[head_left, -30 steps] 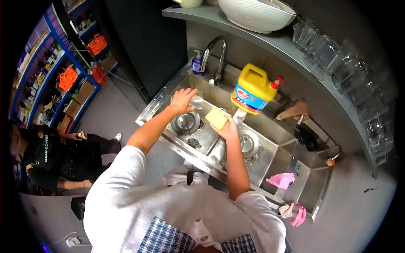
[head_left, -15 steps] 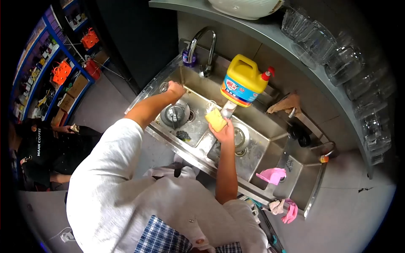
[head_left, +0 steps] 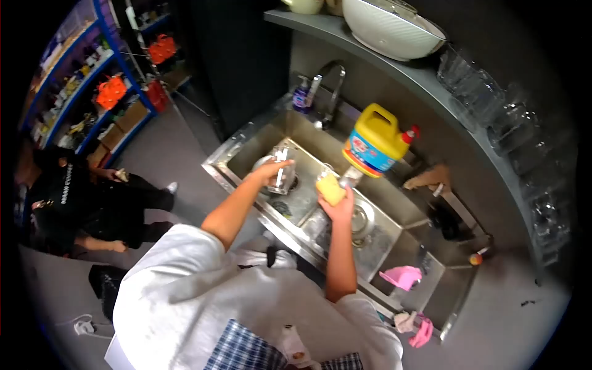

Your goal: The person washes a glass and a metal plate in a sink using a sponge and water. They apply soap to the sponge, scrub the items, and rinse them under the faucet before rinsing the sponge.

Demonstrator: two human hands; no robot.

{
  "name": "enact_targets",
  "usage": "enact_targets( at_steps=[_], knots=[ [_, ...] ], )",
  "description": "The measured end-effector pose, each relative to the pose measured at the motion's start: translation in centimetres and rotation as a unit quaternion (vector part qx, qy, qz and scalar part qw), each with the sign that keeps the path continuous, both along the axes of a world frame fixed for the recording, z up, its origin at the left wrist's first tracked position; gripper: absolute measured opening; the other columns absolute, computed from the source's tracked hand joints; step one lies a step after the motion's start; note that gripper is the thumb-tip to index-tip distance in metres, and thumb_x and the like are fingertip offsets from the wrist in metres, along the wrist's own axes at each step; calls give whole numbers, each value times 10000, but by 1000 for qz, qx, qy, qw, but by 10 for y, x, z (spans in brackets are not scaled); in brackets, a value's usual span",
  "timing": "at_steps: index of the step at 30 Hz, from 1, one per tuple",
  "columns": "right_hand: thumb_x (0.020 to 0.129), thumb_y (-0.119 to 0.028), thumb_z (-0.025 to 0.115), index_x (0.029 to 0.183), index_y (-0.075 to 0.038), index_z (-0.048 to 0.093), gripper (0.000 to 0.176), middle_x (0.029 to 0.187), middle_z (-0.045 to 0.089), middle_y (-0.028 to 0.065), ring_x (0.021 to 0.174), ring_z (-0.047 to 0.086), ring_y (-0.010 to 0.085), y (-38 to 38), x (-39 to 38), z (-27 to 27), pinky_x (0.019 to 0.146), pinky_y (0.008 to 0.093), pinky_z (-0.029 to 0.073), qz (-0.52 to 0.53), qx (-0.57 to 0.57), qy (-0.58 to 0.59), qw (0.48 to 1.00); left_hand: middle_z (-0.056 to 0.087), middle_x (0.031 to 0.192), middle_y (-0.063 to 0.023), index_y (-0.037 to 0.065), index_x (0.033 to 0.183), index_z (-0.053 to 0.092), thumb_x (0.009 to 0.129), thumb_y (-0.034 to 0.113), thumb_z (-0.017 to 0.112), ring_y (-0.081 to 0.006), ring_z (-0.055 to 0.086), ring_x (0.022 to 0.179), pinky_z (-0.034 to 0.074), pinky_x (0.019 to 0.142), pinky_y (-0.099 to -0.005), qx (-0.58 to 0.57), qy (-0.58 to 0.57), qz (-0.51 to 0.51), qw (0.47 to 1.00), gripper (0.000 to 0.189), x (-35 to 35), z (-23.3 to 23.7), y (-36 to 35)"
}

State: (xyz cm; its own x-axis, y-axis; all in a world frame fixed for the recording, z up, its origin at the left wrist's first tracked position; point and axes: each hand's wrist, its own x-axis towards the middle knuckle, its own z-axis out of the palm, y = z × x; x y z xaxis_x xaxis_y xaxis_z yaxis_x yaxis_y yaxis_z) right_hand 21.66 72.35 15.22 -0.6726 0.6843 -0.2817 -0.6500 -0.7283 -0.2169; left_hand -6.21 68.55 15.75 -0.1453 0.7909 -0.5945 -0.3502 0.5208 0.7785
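Observation:
My left hand (head_left: pixel 269 171) is wrapped round a clear glass (head_left: pixel 283 168) above the left basin of the steel sink (head_left: pixel 296 246). In my right hand (head_left: pixel 341 207) is a yellow sponge (head_left: pixel 331 189), over the divider between the left and middle basins. Just beyond the sponge, another clear glass shows in part; whether my right fingers touch it I cannot tell. Behind it stands a yellow jug (head_left: pixel 374 140) with a red cap. Dark green scraps (head_left: pixel 282 208) lie on the left basin's floor.
A faucet (head_left: pixel 335 92) and a purple soap bottle (head_left: pixel 300 95) stand at the sink's back. Pink cloth (head_left: pixel 402 277) lies in the right part. Glasses and a white bowl (head_left: pixel 391 31) line the curved shelf (head_left: pixel 370 52). Another person (head_left: pixel 68 191) in black is at the left.
My left hand has come toward my right hand, bringing the glass out over the left basin. The view has shifted, and more of the white bowl shows.

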Motion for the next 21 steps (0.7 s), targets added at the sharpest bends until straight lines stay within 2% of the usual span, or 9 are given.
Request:
enact_targets(
  at_steps=[2,7,8,9,11,12,17,19,21],
  knots=[
    [885,-458,401,1306,-54,425,585,1313,489,167,1193,463,336,6,-7,2,920,492,379,36,-11,37,999,549,935,20,178,1090,469,693,389,788,-132,557,701,468,519,-278,2,-42,38,998,551,11,13,-10],
    [864,-378,521,1191,-123,524,415,1164,575,80,1047,562,310,51,-37,9,877,523,439,72,68,-147,984,541,1102,54,226,1230,427,727,385,757,-137,565,859,489,628,-301,36,-63,123,990,622,33,12,-11],
    [859,-365,539,1177,-133,533,394,1130,588,68,1021,576,302,66,-49,13,861,523,452,71,88,-181,977,534,1164,39,221,1301,364,725,368,759,-135,564,867,480,643,-300,45,-48,120,991,713,34,4,-6],
    [843,-300,588,1157,-139,536,358,1050,593,69,955,593,268,77,-61,22,771,478,508,61,122,-244,960,534,1070,3,167,1323,359,645,354,819,-133,537,823,436,645,-285,43,-18,128,991,840,36,5,-2],
    [828,-284,611,1134,-134,536,349,1051,581,56,922,612,246,113,-82,12,688,443,536,69,268,-357,892,530,1075,-34,107,1308,365,624,305,835,-153,531,868,456,697,-304,96,39,117,988,854,35,4,3],
    [803,-238,630,1155,-113,528,387,1030,592,78,847,618,218,126,-92,14,612,380,541,55,289,-397,869,527,1077,-46,92,1301,367,617,294,840,-162,530,882,461,720,-310,131,68,118,982,856,31,-1,9],
    [725,-227,668,1231,-70,507,554,969,622,136,790,615,220,195,-132,17,663,332,518,53,446,-605,657,520,1076,-87,57,1262,389,574,249,867,-202,528,928,467,810,-328,188,197,86,959,859,13,3,20],
    [711,-226,675,1276,-86,481,613,996,622,148,819,614,226,221,-145,8,692,342,517,30,515,-619,592,514,1081,-82,51,1240,417,553,247,877,-193,526,951,464,821,-336,237,176,105,950,850,6,-30,37],
    [701,-209,665,1284,-86,473,626,1018,623,144,863,610,225,228,-161,22,702,362,516,94,460,-632,616,514,1118,-83,37,1251,415,565,238,873,-195,526,984,455,853,-336,246,186,88,947,849,-1,-19,42]
  ],
)
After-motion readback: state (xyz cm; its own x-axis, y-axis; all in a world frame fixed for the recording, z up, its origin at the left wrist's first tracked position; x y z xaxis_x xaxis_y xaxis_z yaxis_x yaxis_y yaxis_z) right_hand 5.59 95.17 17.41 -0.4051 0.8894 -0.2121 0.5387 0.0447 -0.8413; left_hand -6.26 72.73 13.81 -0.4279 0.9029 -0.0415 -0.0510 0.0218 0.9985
